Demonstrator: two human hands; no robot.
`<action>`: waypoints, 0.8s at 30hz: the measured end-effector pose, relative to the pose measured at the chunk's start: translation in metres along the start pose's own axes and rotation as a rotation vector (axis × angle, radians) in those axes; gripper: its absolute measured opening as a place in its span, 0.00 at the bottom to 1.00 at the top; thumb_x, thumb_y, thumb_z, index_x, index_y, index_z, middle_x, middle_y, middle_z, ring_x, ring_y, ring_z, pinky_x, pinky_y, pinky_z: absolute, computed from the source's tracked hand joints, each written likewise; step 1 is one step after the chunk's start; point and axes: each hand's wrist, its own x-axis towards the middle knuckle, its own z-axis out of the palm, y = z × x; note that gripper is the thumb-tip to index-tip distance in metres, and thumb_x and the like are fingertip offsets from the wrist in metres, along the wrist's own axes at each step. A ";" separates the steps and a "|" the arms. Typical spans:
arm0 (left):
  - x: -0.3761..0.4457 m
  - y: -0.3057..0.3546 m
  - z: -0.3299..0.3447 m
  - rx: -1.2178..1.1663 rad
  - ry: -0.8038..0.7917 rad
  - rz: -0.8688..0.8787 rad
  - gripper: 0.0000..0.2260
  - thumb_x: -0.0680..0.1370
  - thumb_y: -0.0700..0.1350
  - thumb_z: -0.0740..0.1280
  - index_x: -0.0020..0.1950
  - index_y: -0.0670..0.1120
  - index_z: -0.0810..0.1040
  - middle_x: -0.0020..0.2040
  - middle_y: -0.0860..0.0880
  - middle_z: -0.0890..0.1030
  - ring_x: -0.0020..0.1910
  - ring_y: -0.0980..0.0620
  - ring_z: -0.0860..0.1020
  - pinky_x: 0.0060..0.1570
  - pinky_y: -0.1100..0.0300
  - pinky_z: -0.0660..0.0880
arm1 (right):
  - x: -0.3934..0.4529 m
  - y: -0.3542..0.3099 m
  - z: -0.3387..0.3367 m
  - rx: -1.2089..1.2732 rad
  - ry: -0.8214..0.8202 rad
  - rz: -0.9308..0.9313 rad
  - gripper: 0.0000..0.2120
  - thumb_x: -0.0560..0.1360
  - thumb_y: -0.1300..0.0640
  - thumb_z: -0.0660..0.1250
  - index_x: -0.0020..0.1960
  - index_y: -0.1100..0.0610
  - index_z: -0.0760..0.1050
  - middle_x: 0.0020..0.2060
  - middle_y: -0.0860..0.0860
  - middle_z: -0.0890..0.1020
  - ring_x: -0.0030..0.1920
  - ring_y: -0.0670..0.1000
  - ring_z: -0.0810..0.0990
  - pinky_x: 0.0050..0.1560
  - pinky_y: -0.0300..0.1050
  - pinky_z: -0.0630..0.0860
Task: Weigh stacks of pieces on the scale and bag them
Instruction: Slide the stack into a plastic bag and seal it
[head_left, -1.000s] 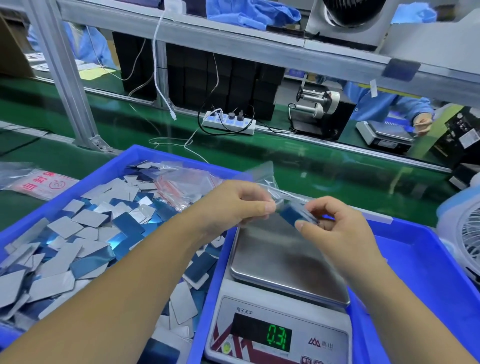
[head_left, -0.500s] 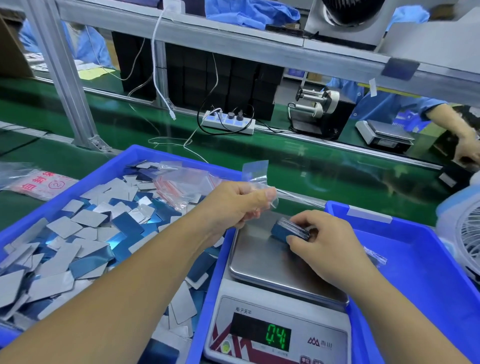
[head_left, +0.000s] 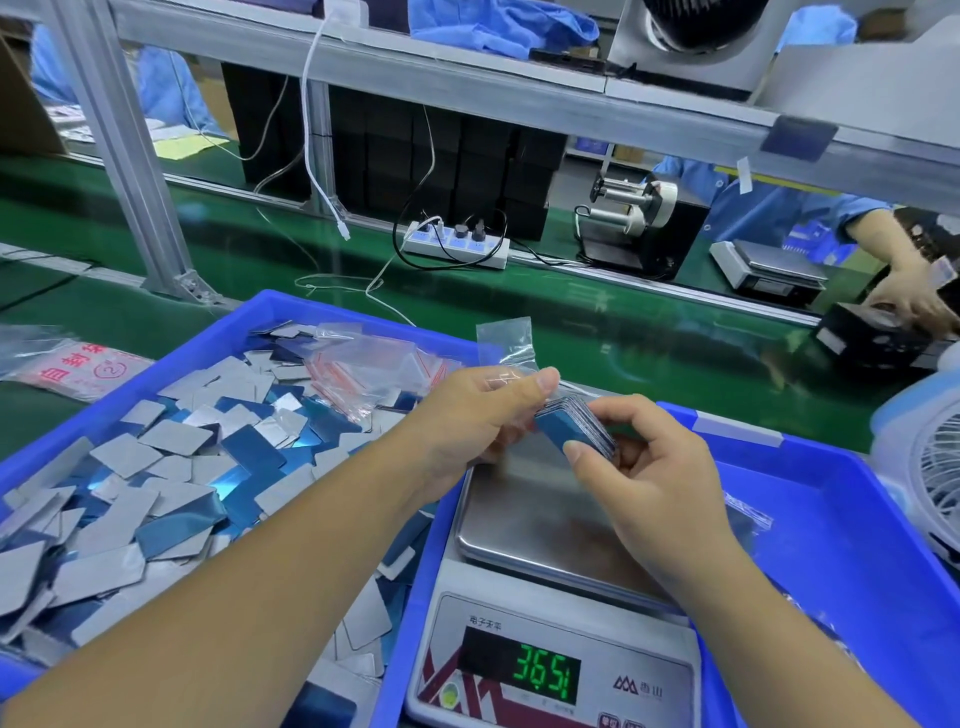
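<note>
A pack of bags with red print (head_left: 78, 366) lies on the green bench (head_left: 649, 332) at the far left edge; the print is only partly legible, and a circled "2" can be read. Just beside it, the left blue tray (head_left: 228, 332) is cut off by the frame at its near left corner. It is filled w/ loose pieces (head_left: 156, 483), grey on one face and blue on the other. A pile of clear bags w/ red strips (head_left: 363, 379) rests on the pieces at the tray's far right corner. Part of the tray contents is hidden by the left forearm.

A clear bag (head_left: 506, 345) is pinched by the left hand (head_left: 483, 415) betw. thumb and fingers; the bag's lower part is hidden behind the hand. The stack of pieces (head_left: 571, 428) is gripped by the right hand (head_left: 649, 478), thumb on the near face, fingers curled behind. The stack is held above the far edge of the scale (head_left: 545, 525) platform, touching the left-hand fingers; whether it has entered the bag cannot be told.

The scale display reads "365" plus a blurred last digit, poss. "1". A logo w/ Chinese characters is printed beside the display; the text above it is too small to read. The scale's near edge is cut off.

The right blue tray (head_left: 857, 519) holds a clear bag fragment (head_left: 748, 514), partly hidden by the right wrist. A white fan (head_left: 930, 478) is cut off at the right edge.
</note>
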 end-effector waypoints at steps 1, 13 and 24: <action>0.000 0.001 0.000 -0.013 -0.004 -0.008 0.14 0.72 0.60 0.70 0.31 0.53 0.81 0.27 0.56 0.72 0.27 0.57 0.65 0.24 0.66 0.58 | 0.000 0.001 0.000 -0.021 0.015 -0.008 0.13 0.68 0.55 0.71 0.47 0.39 0.78 0.40 0.45 0.82 0.35 0.55 0.78 0.36 0.47 0.76; -0.001 0.001 -0.001 -0.140 -0.012 -0.038 0.09 0.79 0.43 0.68 0.39 0.48 0.80 0.37 0.48 0.74 0.30 0.55 0.68 0.26 0.65 0.58 | 0.001 0.002 -0.004 -0.078 0.138 0.018 0.13 0.68 0.54 0.71 0.48 0.39 0.77 0.39 0.40 0.80 0.28 0.44 0.72 0.29 0.30 0.66; -0.001 -0.002 0.005 -0.136 0.020 -0.028 0.16 0.80 0.45 0.68 0.32 0.49 0.77 0.29 0.52 0.74 0.27 0.56 0.65 0.24 0.66 0.59 | 0.000 -0.002 0.006 0.308 0.141 0.235 0.14 0.74 0.65 0.71 0.44 0.46 0.79 0.37 0.46 0.82 0.25 0.48 0.69 0.24 0.38 0.67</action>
